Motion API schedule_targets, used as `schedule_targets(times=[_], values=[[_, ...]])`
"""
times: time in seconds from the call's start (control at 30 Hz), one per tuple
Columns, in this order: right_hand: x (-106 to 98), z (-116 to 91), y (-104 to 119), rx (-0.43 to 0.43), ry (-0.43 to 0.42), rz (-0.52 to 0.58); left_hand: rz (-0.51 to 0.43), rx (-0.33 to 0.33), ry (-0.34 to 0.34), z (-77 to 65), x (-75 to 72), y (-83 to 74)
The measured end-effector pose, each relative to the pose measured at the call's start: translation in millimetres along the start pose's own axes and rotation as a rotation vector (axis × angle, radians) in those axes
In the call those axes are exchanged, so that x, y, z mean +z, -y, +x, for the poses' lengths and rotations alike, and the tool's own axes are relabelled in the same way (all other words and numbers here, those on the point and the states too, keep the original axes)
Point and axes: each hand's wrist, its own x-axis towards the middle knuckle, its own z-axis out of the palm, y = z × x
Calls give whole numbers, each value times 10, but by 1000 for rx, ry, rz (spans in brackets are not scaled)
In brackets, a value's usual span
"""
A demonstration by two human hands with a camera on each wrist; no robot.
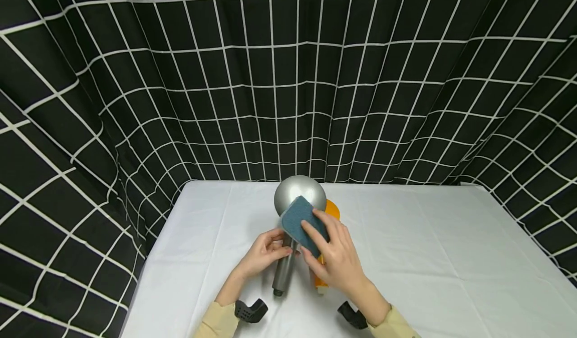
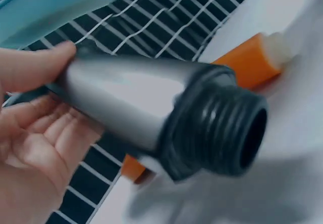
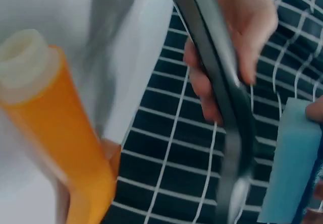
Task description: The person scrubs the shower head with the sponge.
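In the head view my left hand [image 1: 263,250] pinches the grey handle of a silver shower head [image 1: 299,190] between thumb and fingers. The handle's black threaded end [image 2: 227,128] points toward the left wrist camera. My right hand [image 1: 335,250] grips a blue sponge [image 1: 299,220], its fingers spread over one face. The sponge overlaps the neck and lower part of the silver head in the head view. Just right of the handle lies an orange shower head [image 1: 332,209], partly hidden by the right hand, with a pale open end [image 3: 22,57].
A white cloth covers the table [image 1: 405,243]. Black curtain with a white grid [image 1: 288,77] stands behind the table and along both sides. Dark wrist mounts [image 1: 251,311] sit beside the sleeves.
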Motion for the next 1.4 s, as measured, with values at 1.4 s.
schedule_targets(times=[1.4], values=[[126, 345, -212, -69, 151, -96, 360, 87, -122, 28, 365, -369]])
